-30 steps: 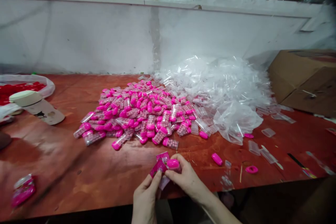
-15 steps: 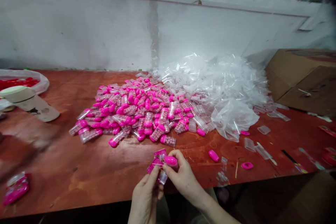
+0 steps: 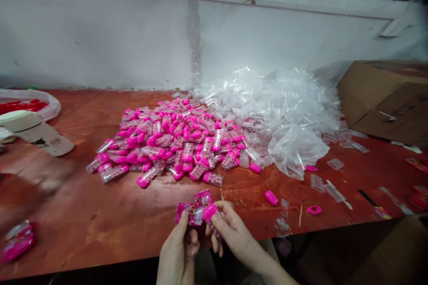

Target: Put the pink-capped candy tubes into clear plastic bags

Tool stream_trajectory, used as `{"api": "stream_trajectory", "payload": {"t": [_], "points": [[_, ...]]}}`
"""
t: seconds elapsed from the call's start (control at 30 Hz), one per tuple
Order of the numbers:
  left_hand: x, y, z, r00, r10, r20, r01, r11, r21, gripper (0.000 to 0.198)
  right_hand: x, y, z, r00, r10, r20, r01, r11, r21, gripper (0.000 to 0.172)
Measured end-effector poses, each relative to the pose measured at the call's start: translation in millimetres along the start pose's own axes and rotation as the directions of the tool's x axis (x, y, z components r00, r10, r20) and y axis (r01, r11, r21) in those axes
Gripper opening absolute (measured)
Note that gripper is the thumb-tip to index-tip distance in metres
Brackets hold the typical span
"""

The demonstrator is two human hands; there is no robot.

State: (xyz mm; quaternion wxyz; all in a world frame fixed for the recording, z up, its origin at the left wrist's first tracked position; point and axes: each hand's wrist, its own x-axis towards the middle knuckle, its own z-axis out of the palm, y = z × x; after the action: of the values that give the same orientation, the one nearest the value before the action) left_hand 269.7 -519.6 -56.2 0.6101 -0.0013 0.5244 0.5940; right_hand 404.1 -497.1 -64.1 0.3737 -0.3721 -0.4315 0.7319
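My left hand (image 3: 179, 242) pinches a pink printed plastic sachet (image 3: 185, 210) between thumb and fingers near the table's front edge. In my right hand (image 3: 234, 231) is a small clear candy container with a pink cap (image 3: 210, 212) and pink balls inside, held tilted. The cap is close against the sachet's right side; I cannot tell whether they touch. Just behind shows another pink printed piece (image 3: 203, 197), and whether it joins the held sachet is unclear. Beyond my hands lies a large heap of similar pink-capped containers (image 3: 180, 138).
Clear empty tubes and plastic bags (image 3: 284, 102) are piled at the back right, beside a cardboard box (image 3: 384, 98). Loose pink caps (image 3: 271, 197) lie on the red table (image 3: 110, 227). A white cup (image 3: 38, 133) and a pink packet (image 3: 18, 241) are at left.
My hands have moved slightly apart, the left one going left with the sachet. The container in my right hand has turned, so its pink balls now show.
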Motion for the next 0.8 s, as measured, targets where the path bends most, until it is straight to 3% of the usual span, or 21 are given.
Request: {"api": "stream_trajectory", "payload": {"t": [0.17,0.33,0.57,0.67,0.8], "points": [[-6,0,7.5,0.985,-0.065,0.158,0.063,0.998,0.019,0.051,-1,10,5,1.000,0.007,-0.023,-0.007,0.999,-0.033,0.058],[-9,-2,11.0,0.983,-0.090,0.161,0.075,0.992,0.097,0.053,-1,15,4,0.999,-0.037,-0.024,0.036,0.999,-0.035,0.062],[-5,-5,3.3,0.967,-0.116,0.229,0.061,0.971,0.232,0.055,-13,-3,-4,0.987,-0.148,0.055,0.157,0.896,-0.416,0.050],[-2,0,0.1,0.967,-0.084,0.241,0.025,0.972,0.235,0.057,-17,-4,-5,0.988,-0.100,0.116,0.125,0.966,-0.225,0.055],[-4,4,1.2,0.962,-0.105,0.253,0.028,0.957,0.290,0.059,-17,4,-4,0.985,0.098,0.139,-0.115,0.986,0.120,0.069]]}}
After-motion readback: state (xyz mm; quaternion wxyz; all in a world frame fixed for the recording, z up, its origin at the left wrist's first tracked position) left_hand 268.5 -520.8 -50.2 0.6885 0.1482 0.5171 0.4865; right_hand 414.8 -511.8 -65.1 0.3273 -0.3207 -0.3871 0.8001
